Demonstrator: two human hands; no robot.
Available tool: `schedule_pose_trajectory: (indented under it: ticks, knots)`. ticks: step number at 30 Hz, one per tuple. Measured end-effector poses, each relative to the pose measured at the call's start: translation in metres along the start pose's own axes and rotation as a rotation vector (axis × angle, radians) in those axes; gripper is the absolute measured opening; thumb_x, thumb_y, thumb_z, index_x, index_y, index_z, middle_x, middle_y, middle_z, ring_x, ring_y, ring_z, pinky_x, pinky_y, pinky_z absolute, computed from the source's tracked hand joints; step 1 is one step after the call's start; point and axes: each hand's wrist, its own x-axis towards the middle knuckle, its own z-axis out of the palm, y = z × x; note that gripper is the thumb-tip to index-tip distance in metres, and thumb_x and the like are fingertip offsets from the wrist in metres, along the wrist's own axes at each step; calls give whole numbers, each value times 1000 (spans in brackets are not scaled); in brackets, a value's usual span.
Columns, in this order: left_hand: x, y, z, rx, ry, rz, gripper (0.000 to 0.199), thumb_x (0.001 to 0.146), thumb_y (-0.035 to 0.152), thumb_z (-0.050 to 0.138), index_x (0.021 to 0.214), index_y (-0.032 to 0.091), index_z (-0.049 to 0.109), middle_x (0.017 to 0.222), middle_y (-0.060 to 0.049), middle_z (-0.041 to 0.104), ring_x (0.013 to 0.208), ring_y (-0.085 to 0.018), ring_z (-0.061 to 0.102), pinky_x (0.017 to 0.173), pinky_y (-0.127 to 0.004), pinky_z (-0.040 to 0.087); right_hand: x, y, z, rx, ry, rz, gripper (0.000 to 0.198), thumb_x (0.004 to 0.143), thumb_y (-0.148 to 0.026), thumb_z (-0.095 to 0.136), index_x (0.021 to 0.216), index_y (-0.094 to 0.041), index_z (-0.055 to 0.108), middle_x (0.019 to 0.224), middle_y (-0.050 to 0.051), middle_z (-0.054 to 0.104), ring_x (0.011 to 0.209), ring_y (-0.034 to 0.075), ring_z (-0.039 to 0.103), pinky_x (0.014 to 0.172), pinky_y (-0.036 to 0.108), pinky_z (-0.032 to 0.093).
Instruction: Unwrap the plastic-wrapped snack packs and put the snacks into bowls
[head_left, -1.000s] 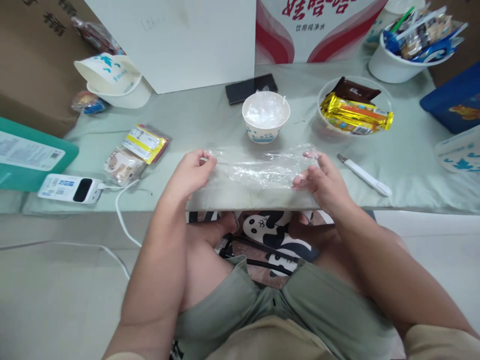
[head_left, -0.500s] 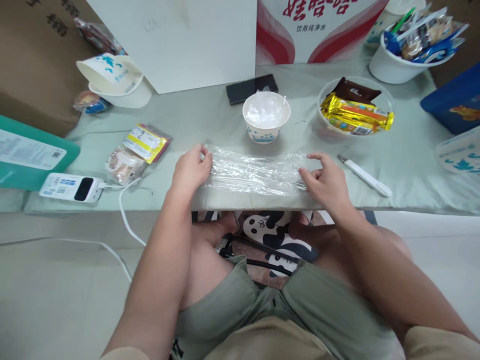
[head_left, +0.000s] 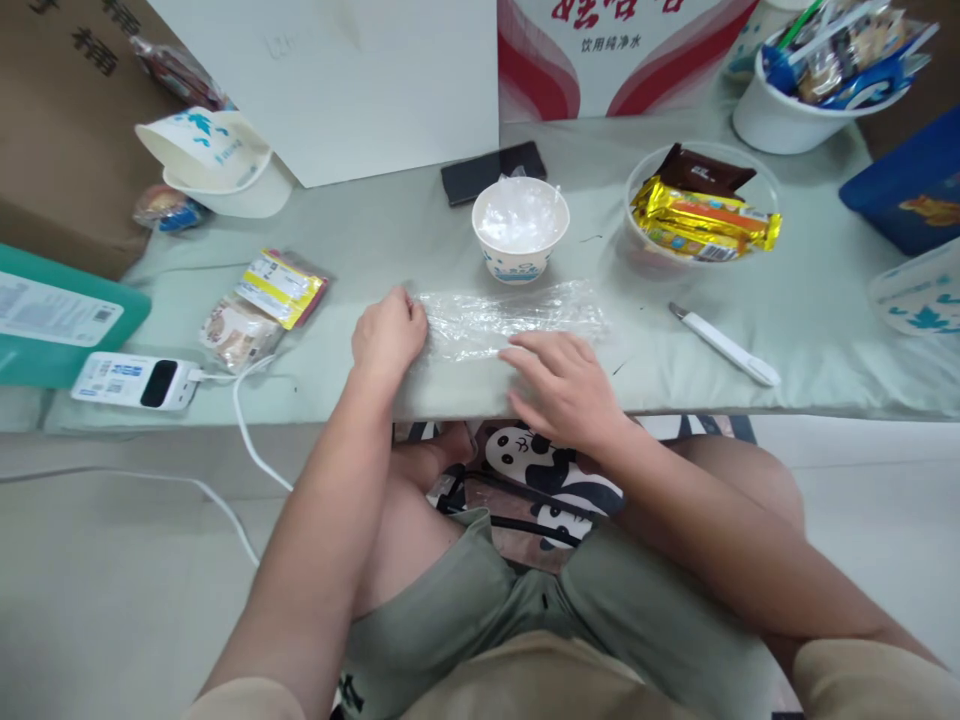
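A crumpled strip of clear plastic film (head_left: 487, 322) lies on the cloth-covered table in front of me. Its left end is pinched in my left hand (head_left: 391, 332). My right hand (head_left: 566, 385) hovers at the film's lower right edge, fingers spread and palm down; whether a fingertip touches the film I cannot tell. Just beyond the film stands a small paper bowl (head_left: 520, 232) with clear plastic in it. A white-handled knife (head_left: 726, 345) rests on the cloth to the right, apart from both hands.
A clear bowl of wrapped snacks (head_left: 701, 210) stands right of the paper bowl, a black phone-like slab (head_left: 493, 173) behind it. To the left are snack packets (head_left: 281, 288) and a white power bank (head_left: 135, 380) with a cable. The table's front edge (head_left: 465, 412) runs close to my hands.
My right hand has let go of the film's right end and moved left and toward me, its fingers opening. The left hand keeps its pinch. The view has shifted slightly.
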Motion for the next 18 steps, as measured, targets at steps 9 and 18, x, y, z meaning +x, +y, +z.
schedule_pose_trajectory:
  ticks: [9,18]
  knots:
    - [-13,-8,-9,-35,71,-2,43,88,39,60,127,22,63,109,-17,72,115,-41,65,101,-57,50,11,38,24,-136,64,48,25,96,-9,52,86,-24,69,98,5,74,99,21,59,93,37,39]
    - [-33,10,-17,-786,-512,439,52,85,52,66,128,23,61,121,-9,75,116,-27,69,102,-42,53,-9,24,-17,55,309,-148,22,95,-12,53,81,-27,62,90,0,70,90,16,62,81,33,43]
